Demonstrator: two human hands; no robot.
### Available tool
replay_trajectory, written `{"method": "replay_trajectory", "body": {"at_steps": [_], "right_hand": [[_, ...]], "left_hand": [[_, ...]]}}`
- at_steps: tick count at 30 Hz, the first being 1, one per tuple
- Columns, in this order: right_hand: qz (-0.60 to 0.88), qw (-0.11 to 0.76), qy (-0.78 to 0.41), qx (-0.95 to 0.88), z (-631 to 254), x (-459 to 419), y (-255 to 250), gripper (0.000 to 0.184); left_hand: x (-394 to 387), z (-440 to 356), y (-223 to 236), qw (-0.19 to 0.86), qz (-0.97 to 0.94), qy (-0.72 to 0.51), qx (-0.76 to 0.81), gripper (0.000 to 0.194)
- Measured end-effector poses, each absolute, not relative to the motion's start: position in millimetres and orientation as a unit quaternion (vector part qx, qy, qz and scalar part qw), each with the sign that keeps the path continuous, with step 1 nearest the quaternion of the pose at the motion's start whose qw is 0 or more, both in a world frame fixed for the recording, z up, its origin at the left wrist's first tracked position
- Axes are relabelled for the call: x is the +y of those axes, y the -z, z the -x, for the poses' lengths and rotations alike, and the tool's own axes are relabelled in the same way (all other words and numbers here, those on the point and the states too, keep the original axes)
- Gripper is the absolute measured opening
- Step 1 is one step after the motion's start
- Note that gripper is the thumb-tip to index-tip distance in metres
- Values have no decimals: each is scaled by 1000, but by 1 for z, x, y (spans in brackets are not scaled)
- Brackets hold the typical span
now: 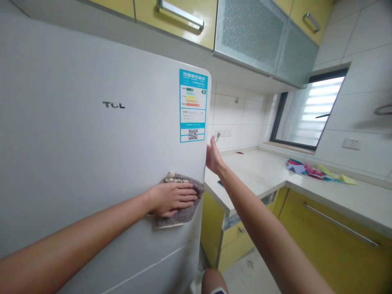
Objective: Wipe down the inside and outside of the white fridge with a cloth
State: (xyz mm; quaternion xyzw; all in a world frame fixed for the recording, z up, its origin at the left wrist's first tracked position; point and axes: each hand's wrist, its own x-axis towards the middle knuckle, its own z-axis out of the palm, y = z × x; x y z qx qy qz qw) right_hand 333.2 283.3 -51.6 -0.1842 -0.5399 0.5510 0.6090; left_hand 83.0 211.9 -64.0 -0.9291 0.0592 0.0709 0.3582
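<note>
My left hand [174,199] lies with extended fingers over a grey-brown cleaning cloth [183,217], pressing it against the front of the white fridge door [92,155]. The cloth is folded or bunched, with a pale trim along its upper edge, and reaches close to the door's right edge. Higher up, my right hand [214,157] rests at the right side of the fridge, thumb stretched upward. Its other fingers are mostly hidden around the side. Above the cloth, a blue and white energy label [192,105] sticks to the door's upper right corner.
Yellow wall cabinets [180,28] hang over the fridge. On the right, a white countertop [251,167] carries colourful cloths or gloves [318,171] near a window [309,110]. A plug [218,134] sits in the wall socket. My knee [212,279] shows below.
</note>
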Motion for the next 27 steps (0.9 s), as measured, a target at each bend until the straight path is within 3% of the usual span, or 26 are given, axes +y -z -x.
{"method": "replay_trajectory", "body": {"at_steps": [4, 8, 10, 12, 18, 20, 23, 25, 27], "right_hand": [[174, 665, -478, -548, -318, 291, 55, 79], [210, 726, -417, -505, -311, 302, 61, 74], [226, 740, -410, -483, -309, 305, 61, 72], [227, 740, -420, -473, -308, 304, 58, 68], [141, 661, -534, -508, -326, 286, 51, 48], [142, 617, -579, -514, -338, 281, 51, 58], [185, 547, -620, -531, -349, 279, 51, 94], [186, 544, -599, -557, -347, 280, 51, 98], [185, 581, -547, -574, -337, 282, 51, 91]], "left_hand": [[212, -87, -24, 347, 936, -55, -8, 60], [208, -115, -135, 455, 868, 135, -144, 63], [204, -131, -159, 478, 822, 238, -199, 62], [201, -143, -157, 469, 812, 264, -227, 62], [204, -148, -54, 458, 827, 229, -231, 65], [205, -143, -2, 461, 825, 220, -240, 69], [203, -131, 89, 476, 821, 199, -244, 71], [199, -119, 154, 494, 818, 174, -237, 69], [194, -106, 215, 506, 818, 158, -224, 66]]}}
